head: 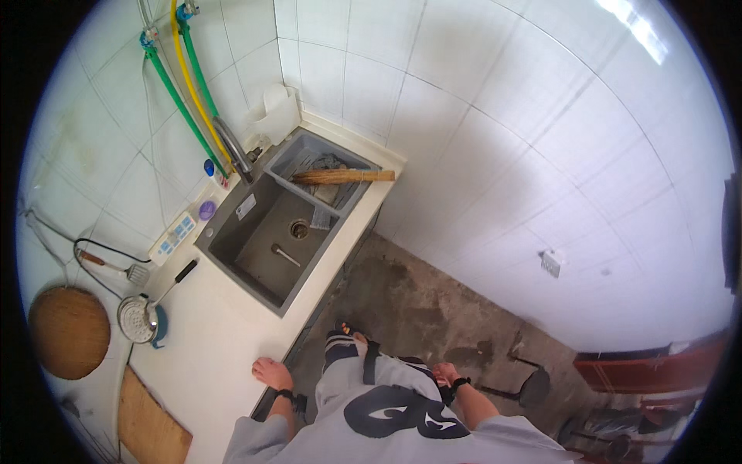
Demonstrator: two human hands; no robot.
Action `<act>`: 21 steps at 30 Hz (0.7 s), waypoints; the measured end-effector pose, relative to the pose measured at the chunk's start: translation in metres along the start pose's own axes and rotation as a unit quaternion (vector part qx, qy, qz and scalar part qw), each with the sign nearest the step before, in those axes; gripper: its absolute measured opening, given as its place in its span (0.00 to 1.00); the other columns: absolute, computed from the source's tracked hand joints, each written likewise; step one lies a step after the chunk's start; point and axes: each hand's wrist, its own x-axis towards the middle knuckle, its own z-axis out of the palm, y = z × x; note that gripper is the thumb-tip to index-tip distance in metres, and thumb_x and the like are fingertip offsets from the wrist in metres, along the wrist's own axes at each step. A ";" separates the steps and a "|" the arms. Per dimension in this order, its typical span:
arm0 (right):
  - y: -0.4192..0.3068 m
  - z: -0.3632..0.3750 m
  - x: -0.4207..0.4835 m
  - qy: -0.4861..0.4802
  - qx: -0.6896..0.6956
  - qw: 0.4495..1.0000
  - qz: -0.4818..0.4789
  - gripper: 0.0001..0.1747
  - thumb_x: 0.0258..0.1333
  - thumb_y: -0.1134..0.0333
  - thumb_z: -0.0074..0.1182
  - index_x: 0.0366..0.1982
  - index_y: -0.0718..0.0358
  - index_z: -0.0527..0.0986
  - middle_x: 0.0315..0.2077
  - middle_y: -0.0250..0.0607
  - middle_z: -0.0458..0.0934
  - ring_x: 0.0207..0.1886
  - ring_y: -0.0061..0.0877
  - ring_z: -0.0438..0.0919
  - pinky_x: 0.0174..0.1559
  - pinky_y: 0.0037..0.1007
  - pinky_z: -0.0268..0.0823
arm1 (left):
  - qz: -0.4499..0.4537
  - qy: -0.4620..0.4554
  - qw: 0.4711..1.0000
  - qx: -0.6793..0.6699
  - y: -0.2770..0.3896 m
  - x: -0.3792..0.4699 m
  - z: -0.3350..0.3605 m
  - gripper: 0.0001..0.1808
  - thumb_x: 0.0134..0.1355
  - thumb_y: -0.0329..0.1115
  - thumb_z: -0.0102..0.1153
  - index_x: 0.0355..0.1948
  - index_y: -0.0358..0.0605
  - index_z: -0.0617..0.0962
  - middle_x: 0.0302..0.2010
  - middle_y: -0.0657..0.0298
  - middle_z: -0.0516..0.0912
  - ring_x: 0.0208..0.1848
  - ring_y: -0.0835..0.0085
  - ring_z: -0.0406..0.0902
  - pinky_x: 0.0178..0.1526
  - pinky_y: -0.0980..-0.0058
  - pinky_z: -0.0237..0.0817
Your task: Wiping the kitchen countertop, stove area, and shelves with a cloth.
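My left hand [271,372] rests on the front edge of the white countertop [226,342], its fingers loosely bent and nothing in them. My right hand [446,374] hangs beside my leg over the floor; its fingers are partly hidden, and I see no object in it. Ahead is a grey sink [249,272], where a small spoon-like utensil [285,254] lies near the drain [299,229]. A grey plastic drain basket [284,174] sits across the sink's far end. On it lies a bamboo pot brush [348,177], beside a dark mesh scrubber [327,162].
Along the tiled wall are a faucet [233,148], a power strip [173,238] and a purple round item [207,210]. A perforated skimmer [137,319], slotted turner [137,273], round wooden board [69,332] and cutting board [148,417] are at left. A dark round-topped stool [534,387] is on the right.
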 end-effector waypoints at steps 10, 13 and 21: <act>-0.260 0.117 0.004 0.024 -0.454 0.807 -0.378 0.17 0.54 0.60 0.51 0.39 0.63 0.80 0.34 0.49 0.83 0.40 0.37 0.82 0.44 0.36 0.72 | -0.031 0.010 0.999 -0.008 0.068 0.051 0.004 0.07 0.52 0.25 0.54 0.33 0.46 0.72 0.44 0.55 0.71 0.54 0.51 0.65 0.54 0.54 0.58; -0.375 0.219 -0.043 -0.087 -0.501 0.763 -0.399 0.17 0.58 0.62 0.51 0.45 0.65 0.78 0.39 0.45 0.83 0.43 0.33 0.81 0.47 0.34 0.71 | -0.040 0.039 0.998 -0.042 0.066 0.054 0.006 0.08 0.48 0.22 0.52 0.31 0.45 0.72 0.41 0.54 0.72 0.51 0.51 0.66 0.52 0.53 0.59; -0.561 0.482 -0.082 -0.371 -0.377 0.668 -0.524 0.19 0.62 0.65 0.53 0.54 0.62 0.71 0.36 0.40 0.80 0.38 0.29 0.78 0.43 0.30 0.69 | -0.106 0.076 0.963 -0.237 0.135 0.087 -0.009 0.08 0.49 0.20 0.50 0.31 0.42 0.74 0.39 0.54 0.71 0.41 0.59 0.70 0.46 0.63 0.63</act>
